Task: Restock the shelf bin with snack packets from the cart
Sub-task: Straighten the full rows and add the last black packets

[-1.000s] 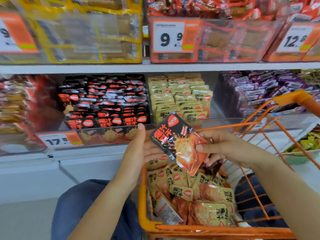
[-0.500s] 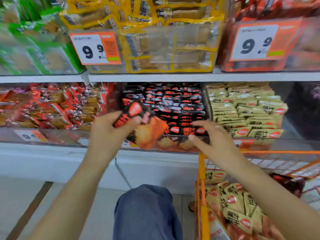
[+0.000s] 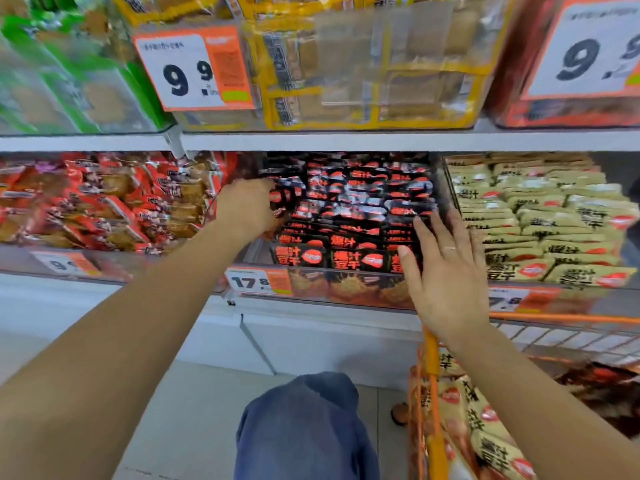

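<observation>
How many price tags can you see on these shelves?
5: two 9.9 tags on the upper bins, three on the lower bins, left, middle 17.8, right. Others may be hidden.

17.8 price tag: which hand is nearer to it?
Left, narrowly. The 17.8 tag sits just below the left hand, which grips a black packet; the open right hand hovers farther to its right.

left hand [image 3: 244, 211] carried packet [image 3: 281, 201] into bin [image 3: 346, 289]

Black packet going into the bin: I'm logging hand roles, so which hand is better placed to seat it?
Left. The left hand already grips the black packet at the bin's left end; the right hand is open, holding nothing.
</observation>
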Tool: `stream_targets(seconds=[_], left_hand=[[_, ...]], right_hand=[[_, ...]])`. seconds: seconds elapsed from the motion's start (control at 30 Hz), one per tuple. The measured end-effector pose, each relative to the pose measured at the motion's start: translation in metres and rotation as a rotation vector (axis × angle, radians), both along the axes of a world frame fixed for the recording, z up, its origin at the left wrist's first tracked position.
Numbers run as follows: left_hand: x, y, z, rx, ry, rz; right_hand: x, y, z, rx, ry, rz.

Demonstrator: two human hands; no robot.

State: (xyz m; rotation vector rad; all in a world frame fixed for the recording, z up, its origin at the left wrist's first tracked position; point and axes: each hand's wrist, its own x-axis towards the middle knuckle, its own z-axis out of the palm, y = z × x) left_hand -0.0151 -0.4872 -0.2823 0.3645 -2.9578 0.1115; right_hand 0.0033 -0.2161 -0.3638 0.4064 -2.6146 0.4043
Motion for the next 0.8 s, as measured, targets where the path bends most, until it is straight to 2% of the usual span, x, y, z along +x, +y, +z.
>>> stream_targets(seconds=[0.17, 0.27, 0.37, 0.47, 0.53, 0.6, 0.7, 0.8], left_hand=[[-0.032, -0.011, -0.017, -0.222, -0.069, -0.020], [-0.039, -0.018, -0.034, -0.204, -0.090, -0.049], [-0.035, -0.022, -0.032, -0.026, -0.006, -0.034], [-0.012, -0.017, -0.012, 0.206, 0.320, -0.048], [0.016, 0.009, -0.002, 0.316, 0.486, -0.129], [0.049, 0.056, 0.002, 0.398, 0.563, -0.293], [0.095, 0.131, -0.013, 0.505, 0.584, -0.486], [0.124, 0.192, -0.033, 0.652, 0.349, -0.531]], right_hand=[[-0.001, -0.001, 0.000, 0.005, 0.002, -0.009], [0.000, -0.001, -0.001, 0.005, 0.017, -0.016], [0.000, -0.003, 0.000, -0.007, 0.034, -0.023], [-0.001, -0.006, 0.001, -0.027, 0.041, -0.038], [0.001, -0.008, 0.003, -0.018, 0.055, -0.056], [0.005, -0.009, 0.007, -0.026, 0.037, -0.042], [0.019, 0.007, 0.013, -0.079, 0.049, 0.055], [0.042, 0.055, 0.020, -0.106, 0.189, 0.216]])
